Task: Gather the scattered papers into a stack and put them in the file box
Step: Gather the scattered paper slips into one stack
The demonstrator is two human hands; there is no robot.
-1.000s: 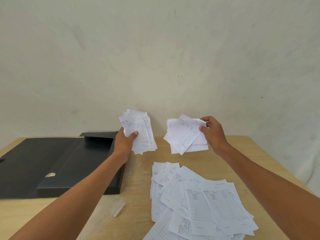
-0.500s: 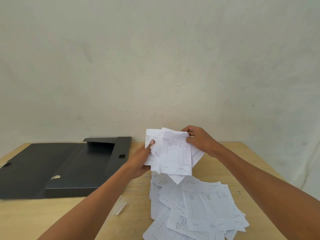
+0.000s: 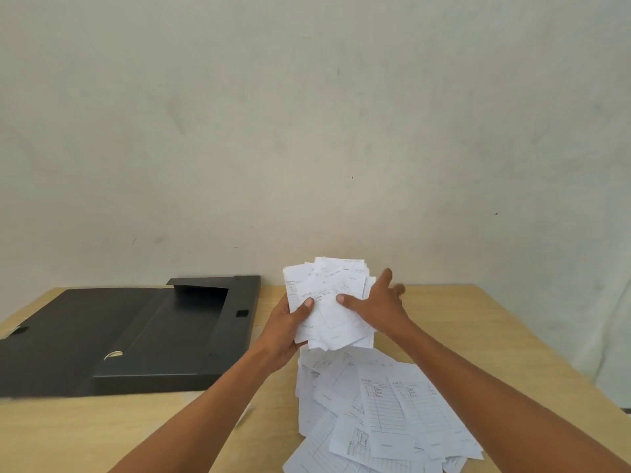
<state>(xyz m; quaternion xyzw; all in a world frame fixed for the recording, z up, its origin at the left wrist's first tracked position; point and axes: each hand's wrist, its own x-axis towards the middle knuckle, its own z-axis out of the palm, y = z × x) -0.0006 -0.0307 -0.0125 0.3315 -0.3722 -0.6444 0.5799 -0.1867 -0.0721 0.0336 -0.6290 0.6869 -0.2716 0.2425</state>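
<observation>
A loose bundle of white printed papers (image 3: 329, 295) is held upright above the table, its edges uneven. My left hand (image 3: 285, 327) grips the bundle's lower left side with the thumb on the front sheet. On the bundle's right side rests my right hand (image 3: 377, 305), thumb on the front and fingers spread behind. Below them several more papers (image 3: 379, 407) lie scattered and overlapping on the table. The black file box (image 3: 164, 339) lies open to the left, with its lid (image 3: 51, 336) flat beside it.
The wooden table (image 3: 478, 329) ends at a pale wall behind. A small white scrap (image 3: 243, 418) lies on the table near my left forearm. The table's right edge runs diagonally at the far right.
My two hands came together from holding separate bundles and merged them into one. The joined bundle has since stayed over the scattered papers, with my right hand's fingers spreading.
</observation>
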